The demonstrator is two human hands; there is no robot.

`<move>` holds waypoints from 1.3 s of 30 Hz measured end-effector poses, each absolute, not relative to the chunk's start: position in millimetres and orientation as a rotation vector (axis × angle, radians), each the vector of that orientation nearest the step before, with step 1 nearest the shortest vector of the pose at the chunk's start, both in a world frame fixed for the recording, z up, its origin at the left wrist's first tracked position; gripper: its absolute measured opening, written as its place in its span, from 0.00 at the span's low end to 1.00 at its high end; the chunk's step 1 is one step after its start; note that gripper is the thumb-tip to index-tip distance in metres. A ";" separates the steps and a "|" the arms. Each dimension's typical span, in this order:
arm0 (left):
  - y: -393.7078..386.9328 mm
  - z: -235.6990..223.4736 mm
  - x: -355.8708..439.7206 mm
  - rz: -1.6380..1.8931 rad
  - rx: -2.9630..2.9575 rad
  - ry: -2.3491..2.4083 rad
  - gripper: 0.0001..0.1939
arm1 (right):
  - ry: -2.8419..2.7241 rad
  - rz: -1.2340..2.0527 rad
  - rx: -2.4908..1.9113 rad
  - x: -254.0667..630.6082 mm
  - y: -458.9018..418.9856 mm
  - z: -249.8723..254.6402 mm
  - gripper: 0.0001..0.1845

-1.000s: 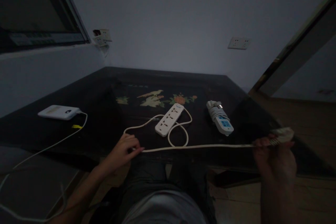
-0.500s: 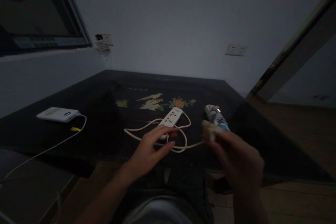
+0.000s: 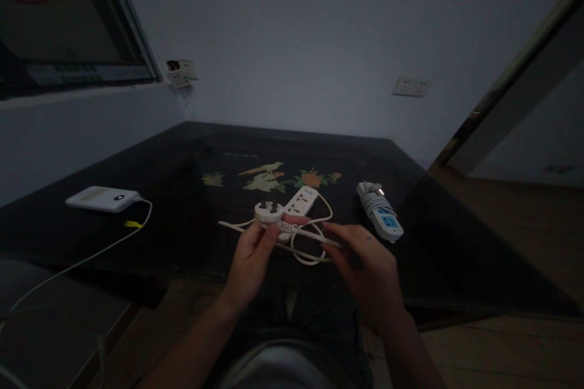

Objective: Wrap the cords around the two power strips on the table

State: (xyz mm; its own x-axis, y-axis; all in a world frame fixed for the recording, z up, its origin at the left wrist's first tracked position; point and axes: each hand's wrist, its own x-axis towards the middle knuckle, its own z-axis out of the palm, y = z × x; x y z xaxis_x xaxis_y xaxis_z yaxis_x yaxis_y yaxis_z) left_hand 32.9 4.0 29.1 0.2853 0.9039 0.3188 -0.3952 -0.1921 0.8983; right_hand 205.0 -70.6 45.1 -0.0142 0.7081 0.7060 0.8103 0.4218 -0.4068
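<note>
A white power strip (image 3: 300, 201) lies on the dark table (image 3: 173, 194), its cream cord (image 3: 310, 255) looped in front of it. My left hand (image 3: 252, 255) is closed around the cord's round white plug (image 3: 268, 213), prongs up, held just above the table's near edge. My right hand (image 3: 365, 261) pinches the same cord a short way right of the plug. Both hands hover in front of the strip.
A second white strip with blue sockets (image 3: 381, 217), cord wound round it, lies to the right. A white power bank (image 3: 101, 198) with a cable (image 3: 91, 252) sits at the left. Wall sockets (image 3: 412, 86) are on the back wall. The table has a flower inlay (image 3: 274, 177).
The cord was stretched wide between my hands; the plug went from my right hand to my left, and both hands came together in front of the strip.
</note>
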 end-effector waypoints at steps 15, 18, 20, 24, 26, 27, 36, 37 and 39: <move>99.8 79.7 -46.6 1.159 1.055 0.579 0.09 | -2.042 0.420 -1.178 162.0 -37.1 -12.5 0.08; 119.9 71.8 -73.2 1.211 1.103 0.721 0.08 | -2.124 0.271 -1.224 153.3 -22.2 -7.6 0.08; 130.5 61.4 -90.6 1.268 1.115 0.839 0.08 | -2.187 0.138 -1.297 154.4 -10.8 0.4 0.10; 146.8 29.5 -112.1 1.317 1.064 0.999 0.11 | -2.252 -0.064 -1.409 167.3 14.7 19.0 0.13; 153.3 11.8 -114.2 1.340 1.093 1.099 0.15 | -2.275 -0.081 -1.451 174.0 28.1 24.1 0.14; 156.0 3.7 -113.8 1.351 1.106 1.135 0.19 | -2.288 -0.064 -1.469 176.9 34.8 25.1 0.14; 153.0 -12.9 -108.6 1.098 1.157 1.111 0.21 | -2.080 0.234 -1.426 213.7 100.4 10.3 0.09; 150.0 -10.2 -108.9 1.068 1.181 1.091 0.22 | -2.039 0.254 -1.424 219.0 107.4 8.2 0.09; 142.7 -2.8 -108.6 1.064 1.259 1.062 0.25 | -1.955 0.299 -1.418 227.2 119.7 4.3 0.10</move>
State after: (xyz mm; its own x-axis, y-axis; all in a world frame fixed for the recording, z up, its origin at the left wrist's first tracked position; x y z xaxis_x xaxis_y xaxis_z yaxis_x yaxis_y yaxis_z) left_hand -108.6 142.7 -2.8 0.1886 0.9819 -0.0196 -0.0218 0.0242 0.9995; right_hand 227.2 119.7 4.3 -0.1620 0.9035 0.3968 0.7436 0.3761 -0.5529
